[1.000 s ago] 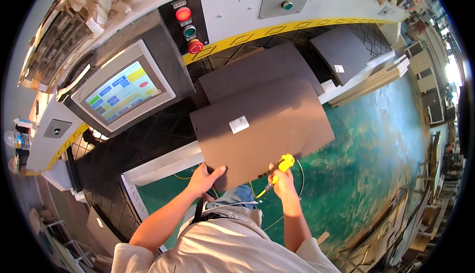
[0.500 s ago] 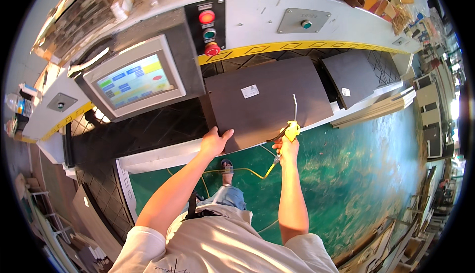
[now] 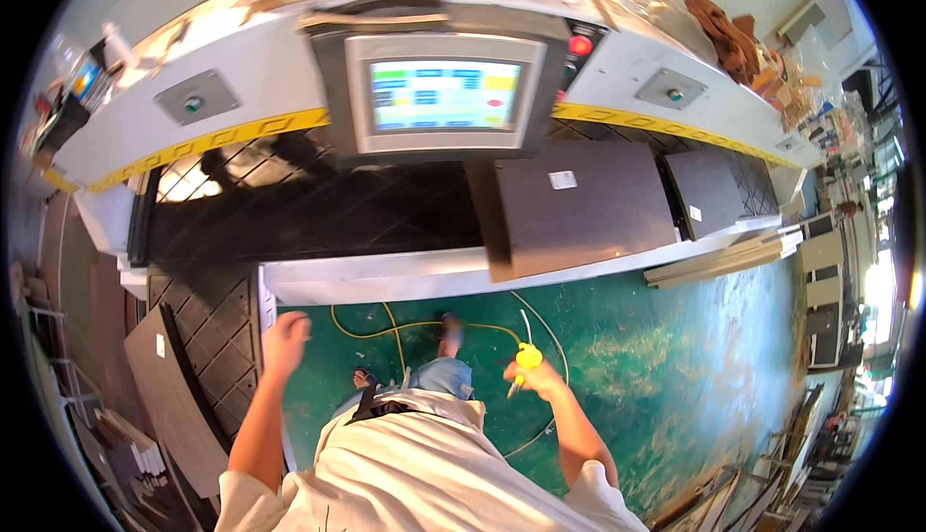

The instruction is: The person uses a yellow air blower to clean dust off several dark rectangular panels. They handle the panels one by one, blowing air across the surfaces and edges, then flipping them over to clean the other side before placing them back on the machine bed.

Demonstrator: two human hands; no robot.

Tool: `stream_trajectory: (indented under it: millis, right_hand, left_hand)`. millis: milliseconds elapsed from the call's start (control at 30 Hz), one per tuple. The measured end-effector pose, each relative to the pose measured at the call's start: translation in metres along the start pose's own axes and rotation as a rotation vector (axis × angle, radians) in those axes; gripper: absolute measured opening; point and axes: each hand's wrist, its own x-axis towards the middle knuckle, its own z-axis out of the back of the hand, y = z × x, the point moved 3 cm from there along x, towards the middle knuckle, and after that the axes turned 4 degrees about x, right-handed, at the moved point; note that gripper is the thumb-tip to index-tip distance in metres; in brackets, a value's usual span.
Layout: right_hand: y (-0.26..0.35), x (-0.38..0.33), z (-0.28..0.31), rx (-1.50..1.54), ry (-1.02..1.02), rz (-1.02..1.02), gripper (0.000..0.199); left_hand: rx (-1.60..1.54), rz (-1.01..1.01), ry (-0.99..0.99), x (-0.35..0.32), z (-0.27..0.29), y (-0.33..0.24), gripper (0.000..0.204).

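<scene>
A yellow air blow gun (image 3: 528,355) with a thin metal nozzle is held in my right hand (image 3: 544,379), above the green floor and apart from the machine. My left hand (image 3: 284,342) is out to the left, slightly blurred, with its fingers loosely apart and nothing seen in them. It is nearest the white edge beside a dark side table. A dark brown panel (image 3: 588,214) with a white label lies on the machine bed, right of the screen. Beyond it to the right rests a smaller dark panel (image 3: 709,194), also labelled.
The control screen (image 3: 444,93) juts out over the black bed (image 3: 318,214). A yellow hose (image 3: 434,324) and a pale hose loop across the green floor (image 3: 666,339) around my feet. Pale boards (image 3: 723,254) are stacked at the right; a long brown panel (image 3: 178,407) leans at the lower left.
My left hand has let go of the dark panel and moved left. My right hand has drawn the blow gun back from the panel, toward my body. The view has swung left.
</scene>
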Motion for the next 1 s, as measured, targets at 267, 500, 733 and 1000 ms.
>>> stream_trajectory:
  millis: [267,500,733,1000]
  right_hand:
    - [0.086,-0.062,-0.206,0.752,0.526,0.24,0.04]
    - [0.102,-0.088,-0.407,0.616,0.575,0.035,0.058]
    - [0.149,-0.104,-0.48,-0.124,0.979,-0.158,0.056]
    - [0.233,-0.071,-0.487,-0.28,0.625,0.221,0.046]
  left_hand:
    - [0.577,0.457,-0.821,-0.154,0.342,0.305,0.057]
    - [0.298,0.871,-0.677,-0.223,0.368,0.397,0.096]
    - [0.456,0.583,-0.902,-0.189,0.35,0.375,0.081]
    - [0.352,0.352,-0.844,-0.137,0.312,0.305,0.074]
